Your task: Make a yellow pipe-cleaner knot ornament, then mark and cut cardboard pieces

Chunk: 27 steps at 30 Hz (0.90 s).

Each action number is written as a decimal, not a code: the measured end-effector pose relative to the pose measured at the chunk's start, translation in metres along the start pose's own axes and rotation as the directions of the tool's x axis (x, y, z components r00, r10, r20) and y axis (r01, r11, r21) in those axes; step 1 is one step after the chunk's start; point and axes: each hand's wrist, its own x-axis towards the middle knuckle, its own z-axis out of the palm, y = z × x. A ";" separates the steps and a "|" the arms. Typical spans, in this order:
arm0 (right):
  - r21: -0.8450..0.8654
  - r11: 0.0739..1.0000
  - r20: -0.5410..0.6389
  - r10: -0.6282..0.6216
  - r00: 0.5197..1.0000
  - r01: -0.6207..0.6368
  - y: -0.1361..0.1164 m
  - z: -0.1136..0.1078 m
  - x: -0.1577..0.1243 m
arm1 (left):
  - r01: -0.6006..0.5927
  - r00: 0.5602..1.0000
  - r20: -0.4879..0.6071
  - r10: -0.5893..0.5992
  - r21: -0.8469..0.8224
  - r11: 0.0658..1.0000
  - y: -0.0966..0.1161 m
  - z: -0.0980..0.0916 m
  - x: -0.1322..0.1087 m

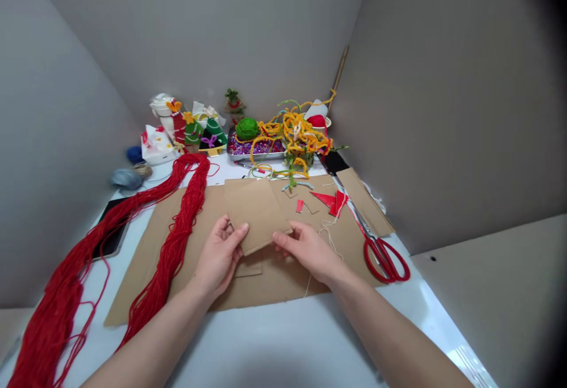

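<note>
Between my hands is a piece of cardboard [261, 214], tilted and raised over a larger cardboard sheet [336, 252]. My left hand [224, 252] pinches its left lower edge, thumb on top. The lower right corner is gripped by my right hand [308, 246], also with the thumb on top. Another cardboard piece [250, 270] shows partly beneath, mostly hidden by the held one. Red scraps [328, 200] and a pale string [328, 233] lie on the sheet to the right of my right hand. Further right rest scissors with red handles [385, 260].
A long skein of red yarn [179, 240] drapes across the left side, over a phone [110, 228]. Behind stand a metal tray of purple beads [239, 149], a green yarn ball [247, 129], tangled yellow yarn [299, 131] and felt trees [215, 134]. Walls enclose the table.
</note>
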 end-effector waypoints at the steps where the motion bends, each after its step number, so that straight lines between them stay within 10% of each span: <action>1: 0.053 0.998 0.035 0.014 0.999 -0.015 0.003 0.005 0.004 | -0.001 1.000 -0.002 0.001 0.009 1.000 0.000 0.000 -0.003; 8: 0.272 0.952 0.106 0.113 0.988 -0.138 0.021 0.020 0.007 | -0.041 0.987 -0.149 0.061 0.134 0.990 -0.010 -0.004 -0.012; 16: 0.069 0.973 0.036 0.220 0.975 -0.222 0.025 0.023 0.005 | -0.046 0.993 -0.108 0.052 0.064 0.997 -0.027 -0.004 -0.012; 27: -0.514 0.842 0.151 0.277 0.949 -0.164 0.010 -0.061 -0.094 | -0.071 0.987 -0.139 0.084 0.094 0.993 -0.026 -0.008 -0.007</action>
